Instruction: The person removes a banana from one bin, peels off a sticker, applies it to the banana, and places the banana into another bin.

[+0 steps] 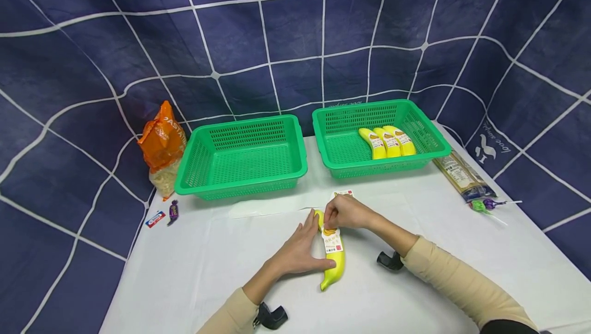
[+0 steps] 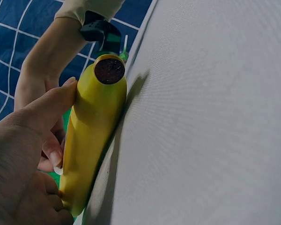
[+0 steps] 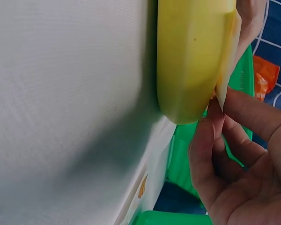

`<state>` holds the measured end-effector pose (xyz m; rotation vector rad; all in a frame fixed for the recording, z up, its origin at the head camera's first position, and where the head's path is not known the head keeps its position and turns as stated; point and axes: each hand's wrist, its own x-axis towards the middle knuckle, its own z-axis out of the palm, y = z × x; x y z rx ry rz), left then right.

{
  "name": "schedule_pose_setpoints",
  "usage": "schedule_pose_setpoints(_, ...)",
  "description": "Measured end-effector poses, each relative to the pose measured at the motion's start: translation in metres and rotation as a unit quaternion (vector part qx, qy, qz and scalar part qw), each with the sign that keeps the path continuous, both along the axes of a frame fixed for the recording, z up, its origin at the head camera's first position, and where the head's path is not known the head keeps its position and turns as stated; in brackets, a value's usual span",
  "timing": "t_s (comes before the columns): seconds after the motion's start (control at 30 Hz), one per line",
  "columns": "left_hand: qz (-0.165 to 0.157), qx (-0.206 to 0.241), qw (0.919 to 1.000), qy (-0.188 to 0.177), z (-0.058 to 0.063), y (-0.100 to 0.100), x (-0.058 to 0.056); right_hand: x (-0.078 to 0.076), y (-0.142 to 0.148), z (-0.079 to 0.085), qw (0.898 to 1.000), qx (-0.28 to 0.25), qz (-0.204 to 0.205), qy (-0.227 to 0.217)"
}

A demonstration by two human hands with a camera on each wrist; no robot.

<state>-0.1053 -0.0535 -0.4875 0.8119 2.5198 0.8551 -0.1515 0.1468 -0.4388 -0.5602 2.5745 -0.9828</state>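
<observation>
A yellow banana (image 1: 338, 266) lies lengthwise on the white table, its stem end toward the person. The left hand (image 1: 297, 252) holds it from the left, thumb on the lower part and fingers by the upper end. In the left wrist view the thumb presses the side of the banana (image 2: 96, 131). A white label (image 1: 332, 242) with a banana picture lies along the banana's top. The right hand (image 1: 349, 212) pinches the label's far end; the right wrist view shows that label edge (image 3: 223, 96) standing off the peel between thumb and finger.
Behind are a green basket (image 1: 249, 189) and another green basket (image 1: 383, 171) with three labelled bananas (image 1: 390, 145). A white backing strip (image 1: 268, 207) with another label (image 1: 343, 193) lies nearer. Left: an orange pasta bag (image 1: 162, 144) and wrapped sweets (image 1: 173, 212). Right: a packet (image 1: 464, 175) and lollipops (image 1: 485, 204).
</observation>
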Motion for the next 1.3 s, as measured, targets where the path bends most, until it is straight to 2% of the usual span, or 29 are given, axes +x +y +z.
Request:
schedule_pose_setpoints(0.17, 0.000, 0.003, 1.0000, 0.001, 0.000, 0.000, -0.001, 0.000, 0.000, 0.002, 0.999, 0.030, -0.029, 0.034)
schedule_pose_setpoints(0.27, 0.000, 0.005, 1.0000, 0.001, 0.001, 0.000, -0.001, 0.000, 0.001, 0.007, 0.997, 0.020, -0.052, 0.046)
schedule_pose_setpoints(0.33, 0.000, 0.005, 1.0000, -0.003, 0.001, 0.000, -0.001, 0.001, 0.001, 0.011, 0.998, -0.010, -0.061, 0.026)
schedule_pose_setpoints(0.43, -0.002, 0.007, 1.0000, -0.004, 0.000, -0.001, -0.001, 0.003, -0.002, 0.015, 0.997, -0.053, -0.039, -0.030)
schedule_pose_setpoints(0.5, -0.005, 0.011, 0.9999, -0.001, 0.000, -0.001, -0.002, 0.005, -0.006, 0.015, 0.995, -0.064, -0.019, -0.074)
schedule_pose_setpoints(0.57, -0.009, 0.016, 0.9998, 0.005, 0.000, -0.001, -0.002, 0.007, -0.009, 0.011, 0.993, -0.060, -0.005, -0.099)
schedule_pose_setpoints(0.63, -0.011, 0.015, 0.9998, 0.010, -0.001, -0.001, -0.002, 0.009, -0.011, 0.007, 0.991, -0.059, -0.010, -0.121)
schedule_pose_setpoints(0.77, -0.009, 0.003, 0.9999, 0.007, -0.001, -0.002, -0.001, 0.008, -0.008, 0.000, 0.988, -0.067, -0.035, -0.134)
schedule_pose_setpoints(0.9, -0.004, -0.006, 0.9999, 0.008, -0.001, -0.001, -0.001, 0.009, -0.001, -0.003, 0.986, -0.076, -0.042, -0.139)
schedule_pose_setpoints(1.17, 0.008, -0.011, 0.9999, 0.003, -0.001, 0.001, -0.001, 0.024, 0.016, -0.007, 0.984, -0.092, 0.007, -0.154)
schedule_pose_setpoints(1.3, 0.010, -0.009, 0.9999, 0.007, -0.001, 0.001, -0.001, 0.031, 0.023, -0.012, 0.981, -0.084, 0.017, -0.172)
